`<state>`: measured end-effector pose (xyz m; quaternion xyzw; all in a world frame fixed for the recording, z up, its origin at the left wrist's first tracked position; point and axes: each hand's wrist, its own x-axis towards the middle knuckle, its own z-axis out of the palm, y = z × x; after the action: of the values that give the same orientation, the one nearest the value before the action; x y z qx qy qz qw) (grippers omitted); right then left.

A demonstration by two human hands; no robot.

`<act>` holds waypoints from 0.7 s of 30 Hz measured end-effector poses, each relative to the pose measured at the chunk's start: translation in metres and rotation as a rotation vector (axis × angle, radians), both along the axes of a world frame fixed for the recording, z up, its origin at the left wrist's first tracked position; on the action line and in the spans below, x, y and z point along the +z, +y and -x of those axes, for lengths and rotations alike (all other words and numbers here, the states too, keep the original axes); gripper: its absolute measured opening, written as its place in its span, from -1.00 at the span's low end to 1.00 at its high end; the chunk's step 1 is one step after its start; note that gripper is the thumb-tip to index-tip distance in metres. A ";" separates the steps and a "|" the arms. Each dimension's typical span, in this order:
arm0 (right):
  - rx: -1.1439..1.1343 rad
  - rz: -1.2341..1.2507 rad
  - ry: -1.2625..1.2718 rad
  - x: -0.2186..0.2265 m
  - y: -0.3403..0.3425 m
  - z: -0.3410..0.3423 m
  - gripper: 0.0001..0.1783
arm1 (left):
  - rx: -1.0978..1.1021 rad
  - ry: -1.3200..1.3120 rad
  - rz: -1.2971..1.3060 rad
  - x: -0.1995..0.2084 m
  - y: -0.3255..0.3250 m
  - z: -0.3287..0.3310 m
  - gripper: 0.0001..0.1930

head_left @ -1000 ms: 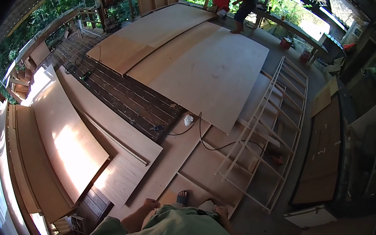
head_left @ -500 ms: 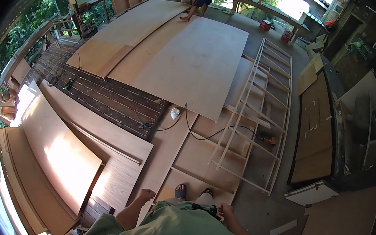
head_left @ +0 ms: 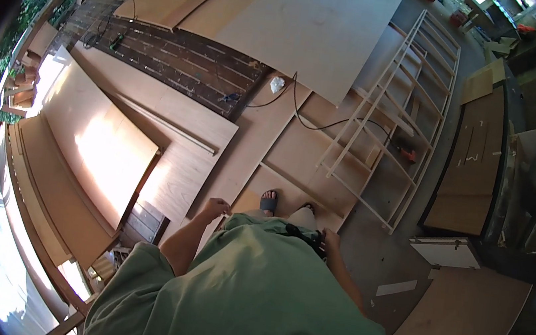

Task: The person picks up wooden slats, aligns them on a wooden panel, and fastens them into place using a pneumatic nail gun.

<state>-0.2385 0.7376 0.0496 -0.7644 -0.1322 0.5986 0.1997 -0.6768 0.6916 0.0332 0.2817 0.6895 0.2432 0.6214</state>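
Note:
My left hand (head_left: 214, 208) hangs beside my left hip, fingers curled in, with nothing visible in it. At my right hip, my right hand (head_left: 331, 238) is closed next to a black item (head_left: 303, 233) at my waist; my shirt and the hand's angle hide what its fingers hold, if anything. Below me lies a flat wooden frame on a panel (head_left: 290, 182). My feet, one in a grey sandal (head_left: 268, 202), stand within its bars.
A ladder-like wooden frame (head_left: 397, 93) lies ahead right, near a red power tool (head_left: 407, 155) with a black cord (head_left: 316, 128). Large plywood sheets (head_left: 299, 24) lie ahead; more sheets (head_left: 97, 140) are stacked left. A white crumpled bag (head_left: 277, 85) sits on the panel. A dark cabinet (head_left: 466, 165) stands right.
My view has tipped further down, so the person at the far end of the sheets is out of sight. Both my hands stay near my hips.

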 end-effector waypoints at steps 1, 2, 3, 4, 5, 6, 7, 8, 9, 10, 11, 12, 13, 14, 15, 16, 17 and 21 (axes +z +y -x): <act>-0.064 -0.023 0.053 -0.004 0.001 -0.003 -0.81 | -0.011 0.036 0.007 -0.001 0.005 0.001 -0.84; -0.053 -0.002 0.045 -0.009 0.001 -0.005 -0.81 | -0.029 0.072 0.008 -0.006 0.007 0.001 -0.85; -0.045 0.017 0.072 -0.012 -0.002 -0.008 -0.80 | -0.019 0.063 0.026 -0.008 -0.002 0.000 -0.85; -0.045 0.025 0.100 -0.015 0.001 -0.010 -0.79 | 0.010 0.057 0.049 -0.010 -0.002 0.001 -0.85; 0.006 0.008 0.051 -0.012 -0.001 -0.006 -0.77 | 0.037 0.051 0.072 -0.009 -0.004 0.000 -0.86; 0.003 0.013 0.041 -0.010 -0.002 0.001 -0.77 | 0.062 0.093 0.099 -0.006 -0.009 0.000 -0.85; 0.046 0.007 0.028 -0.007 -0.002 0.007 -0.75 | 0.090 0.120 0.067 -0.004 -0.019 -0.001 -0.86; 0.070 -0.003 0.013 -0.009 -0.004 0.002 -0.74 | 0.098 0.144 0.029 -0.007 -0.023 0.001 -0.86; 0.093 0.018 0.044 -0.020 -0.006 -0.006 -0.72 | 0.078 0.133 0.022 -0.010 -0.026 0.002 -0.86; 0.076 0.011 0.040 -0.025 -0.005 -0.010 -0.72 | 0.076 0.133 0.038 -0.020 -0.033 0.007 -0.86; 0.069 0.031 0.045 -0.028 -0.006 -0.011 -0.73 | 0.070 0.133 0.055 -0.022 -0.035 0.006 -0.87; 0.063 0.050 0.051 -0.032 -0.005 -0.015 -0.72 | 0.050 0.129 0.049 -0.024 -0.037 0.003 -0.87; 0.061 0.042 0.032 -0.035 -0.004 -0.018 -0.73 | 0.033 0.138 0.028 -0.019 -0.036 0.002 -0.86; 0.048 0.038 0.033 -0.035 -0.002 -0.018 -0.73 | 0.026 0.151 0.008 -0.017 -0.040 0.003 -0.86; 0.044 0.018 0.040 -0.034 0.001 -0.017 -0.74 | 0.013 0.152 0.003 -0.015 -0.042 0.005 -0.86; 0.040 -0.005 0.045 -0.035 0.003 -0.019 -0.75 | 0.013 0.139 0.032 -0.015 -0.043 0.007 -0.85; 0.025 -0.013 0.044 -0.036 0.005 -0.020 -0.75 | 0.013 0.125 0.061 -0.015 -0.042 0.009 -0.83; -0.002 -0.022 0.083 -0.040 0.010 -0.019 -0.76 | 0.011 0.140 0.093 -0.011 -0.028 0.016 -0.81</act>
<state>-0.2192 0.7474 0.0100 -0.7368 -0.1297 0.6281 0.2140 -0.6933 0.6636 0.0223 0.2652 0.7432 0.1941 0.5828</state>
